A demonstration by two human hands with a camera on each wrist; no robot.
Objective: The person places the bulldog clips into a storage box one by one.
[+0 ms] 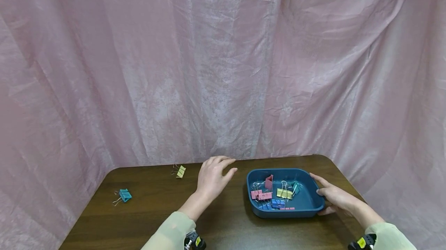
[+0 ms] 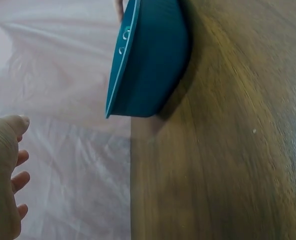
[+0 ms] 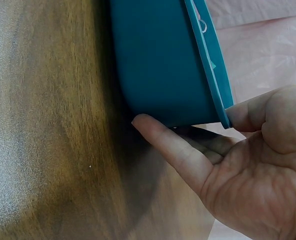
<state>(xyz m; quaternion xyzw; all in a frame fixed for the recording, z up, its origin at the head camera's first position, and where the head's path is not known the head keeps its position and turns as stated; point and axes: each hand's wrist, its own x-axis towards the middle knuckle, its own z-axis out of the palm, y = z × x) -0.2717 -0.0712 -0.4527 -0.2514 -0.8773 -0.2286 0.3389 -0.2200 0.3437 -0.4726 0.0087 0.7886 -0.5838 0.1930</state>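
A dark blue plastic box point(image 1: 306, 214) stands on the right part of the table. Several binder clips lie in it, among them a yellow binder clip point(image 1: 284, 194), pink binder clips point(image 1: 265, 196) and a blue binder clip point(image 1: 278, 204). At the box's right end my right hand point(image 1: 336, 197) holds it, the thumb at the rim and other fingers against the outer wall, as the right wrist view shows. My left hand point(image 1: 213, 178) hovers left of the box, apart from it, fingers loosely bent with nothing visible in them.
On the brown wooden table point(image 1: 156, 219) a yellow binder clip point(image 1: 180, 172) lies near the back edge, left of my left hand. Farther left lies a teal binder clip point(image 1: 125, 195). A pink curtain point(image 1: 223, 68) hangs behind the table.
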